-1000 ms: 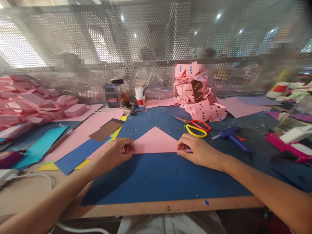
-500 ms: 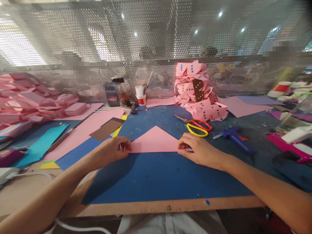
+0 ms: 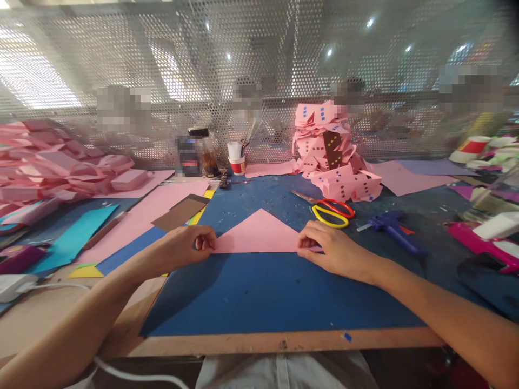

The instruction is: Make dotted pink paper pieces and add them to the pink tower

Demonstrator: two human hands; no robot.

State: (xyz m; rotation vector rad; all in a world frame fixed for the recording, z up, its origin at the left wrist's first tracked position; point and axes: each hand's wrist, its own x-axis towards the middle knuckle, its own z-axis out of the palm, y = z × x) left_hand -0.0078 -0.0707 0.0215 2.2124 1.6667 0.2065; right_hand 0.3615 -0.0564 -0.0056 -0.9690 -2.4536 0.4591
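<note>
A pink paper triangle (image 3: 259,233) lies flat on the blue mat (image 3: 259,294), its peak pointing away from me and its long straight edge towards me. My left hand (image 3: 195,243) pinches its left corner with thumb and curled fingers. At the opposite corner my right hand (image 3: 320,246) is closed in the same way, and a bit of pink shows beyond the thumb. Both corners are partly hidden by the fingers. Just past my right hand lie scissors (image 3: 329,209) with red and yellow handles, and further right a blue glue gun (image 3: 395,231).
Folded pink pieces (image 3: 60,162) are heaped at the left, near a teal sheet (image 3: 77,237) and brown paper (image 3: 178,212). Dotted pink paper pieces (image 3: 344,181) stack up at the back. A paper cup (image 3: 237,165) stands by the perforated screen (image 3: 267,65). A pink glue gun (image 3: 478,246) lies right.
My left hand has slid slightly outward along the triangle's left corner. My right hand keeps its place on the other corner; the whole view has shifted a little.
</note>
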